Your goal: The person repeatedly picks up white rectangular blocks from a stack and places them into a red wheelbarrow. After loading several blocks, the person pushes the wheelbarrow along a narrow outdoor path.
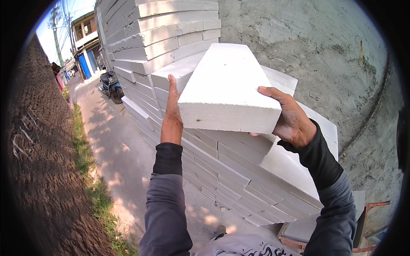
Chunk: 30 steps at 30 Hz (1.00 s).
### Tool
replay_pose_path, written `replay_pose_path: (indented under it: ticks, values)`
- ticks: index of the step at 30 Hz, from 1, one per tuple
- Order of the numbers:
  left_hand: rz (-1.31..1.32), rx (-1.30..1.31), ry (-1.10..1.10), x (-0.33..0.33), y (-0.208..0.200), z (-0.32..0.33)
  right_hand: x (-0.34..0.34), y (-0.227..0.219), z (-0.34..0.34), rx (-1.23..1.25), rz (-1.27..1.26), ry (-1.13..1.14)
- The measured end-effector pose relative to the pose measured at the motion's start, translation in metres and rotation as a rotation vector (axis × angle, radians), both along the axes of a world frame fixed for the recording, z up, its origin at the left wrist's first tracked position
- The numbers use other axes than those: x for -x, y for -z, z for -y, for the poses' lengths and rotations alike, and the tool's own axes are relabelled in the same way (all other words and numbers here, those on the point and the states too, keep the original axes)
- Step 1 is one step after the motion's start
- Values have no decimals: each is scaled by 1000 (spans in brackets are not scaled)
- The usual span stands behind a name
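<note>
While my right hand [294, 121] pinches the white block [230, 85], thumb on top, my left hand [172, 112] presses its other side.
The block is over the pile [232, 164] by the wall [299, 42]; I can't tell if they touch. I should hold it flat, squeezing evenly.
</note>
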<state>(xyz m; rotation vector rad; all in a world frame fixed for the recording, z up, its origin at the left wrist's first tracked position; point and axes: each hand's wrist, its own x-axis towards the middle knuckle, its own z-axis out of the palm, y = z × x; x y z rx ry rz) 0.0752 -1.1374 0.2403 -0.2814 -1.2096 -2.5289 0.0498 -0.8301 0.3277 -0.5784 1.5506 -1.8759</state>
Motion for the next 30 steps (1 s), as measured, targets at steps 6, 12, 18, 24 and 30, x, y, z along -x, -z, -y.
replay_pose_path:
  ticks: [6, 12, 18, 24, 30]
  values:
    - [8, 316, -82, 19, -19, -33, -25, 9, -28, 77, 81, -7]
    - [99, 113, -18, 0, -26, -115, -39, 29, -98, 166, 139, -83]
    - [167, 295, 42, 10, -27, -182, -68, 50, -199, 316, 132, -49]
    - [139, 428, 213, 51, -18, -345, -106, 81, -347, 431, 117, 201]
    - [157, 575, 429, 63, -9, -557, -159, 105, -512, 492, 157, 455]
